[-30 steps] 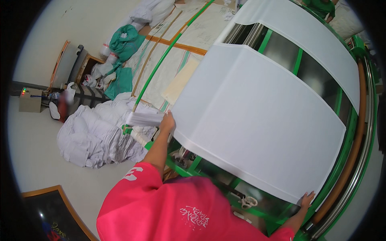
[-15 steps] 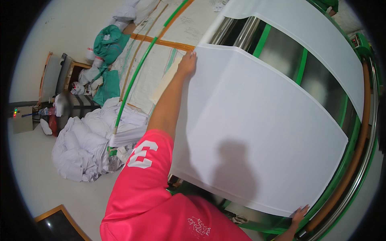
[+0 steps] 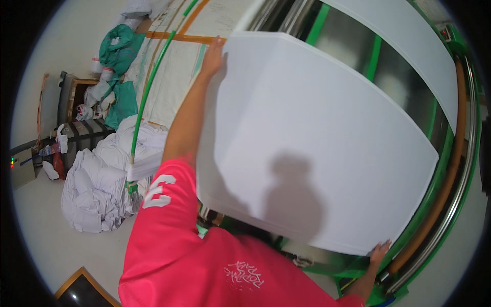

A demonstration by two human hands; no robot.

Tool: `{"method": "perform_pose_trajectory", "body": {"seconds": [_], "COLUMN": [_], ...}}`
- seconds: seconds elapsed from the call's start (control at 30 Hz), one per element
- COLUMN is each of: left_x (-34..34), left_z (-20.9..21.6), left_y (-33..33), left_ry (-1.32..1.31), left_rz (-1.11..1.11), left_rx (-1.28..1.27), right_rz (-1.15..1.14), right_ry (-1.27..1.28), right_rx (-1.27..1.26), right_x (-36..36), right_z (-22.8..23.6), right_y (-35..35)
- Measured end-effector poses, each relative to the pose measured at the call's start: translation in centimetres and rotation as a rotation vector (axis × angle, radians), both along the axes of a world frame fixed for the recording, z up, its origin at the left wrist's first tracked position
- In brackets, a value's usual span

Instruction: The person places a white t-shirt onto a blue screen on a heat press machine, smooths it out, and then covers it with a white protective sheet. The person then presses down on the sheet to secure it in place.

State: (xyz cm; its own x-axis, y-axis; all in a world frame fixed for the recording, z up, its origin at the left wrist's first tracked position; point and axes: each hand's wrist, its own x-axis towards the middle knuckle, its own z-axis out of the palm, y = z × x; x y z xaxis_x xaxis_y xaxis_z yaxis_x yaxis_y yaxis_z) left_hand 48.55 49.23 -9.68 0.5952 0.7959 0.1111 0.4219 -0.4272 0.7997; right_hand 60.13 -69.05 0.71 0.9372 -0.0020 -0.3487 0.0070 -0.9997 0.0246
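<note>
**Two hands on a big white sheet**

The big white sheet (image 3: 332, 138) lies spread out on top of the green machine (image 3: 374, 56), in front of the person. It looks mostly flat, and a dark shadow (image 3: 294, 197) falls on it.

The left hand (image 3: 211, 57) is far up along the sheet's left edge, with the arm stretched out long. Its fingers look almost straight and point away from the person. I cannot tell if they pinch the cloth or just touch it.

The right hand (image 3: 377, 252) is at the sheet's near right corner. Its fingers are a little bit apart and seem to touch the edge. I cannot tell if they have hold of it.

I think the step now is making the sheet lie flat and straight. The next move seems to need a soft, even pull from both hands, so no side gets crooked or wrinkly.

Past the sheet's far edge there is a gap with shiny rollers (image 3: 294, 18), and then another white cloth (image 3: 424, 51). A long brown roller (image 3: 453, 153) runs down the right side. Over on the left are a thin green pole (image 3: 148, 89) and a big white cloth pile (image 3: 94, 189) on the floor.
</note>
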Motion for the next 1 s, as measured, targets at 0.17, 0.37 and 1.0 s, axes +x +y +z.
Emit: {"method": "perform_pose_trajectory", "body": {"seconds": [0.17, 0.37, 1.0], "left_x": [-20.2, -41.6, -44.9], "left_z": [1.3, -3.2, 2.5], "left_y": [-9.8, -19.8, -34.2], "left_ry": [0.281, 0.51, 1.048], "left_rz": [0.179, 0.266, 0.469], "left_rx": [-0.018, -0.381, -0.255], "right_rz": [-0.076, -0.167, -0.158], "right_ry": [0.046, 0.067, -0.024], "right_rx": [0.007, -0.033, -0.067], "right_x": [1.4, 0.5, -0.2], "right_z": [0.2, 1.7, -1.2], "right_y": [1.6, 2.5, 1.9]}}
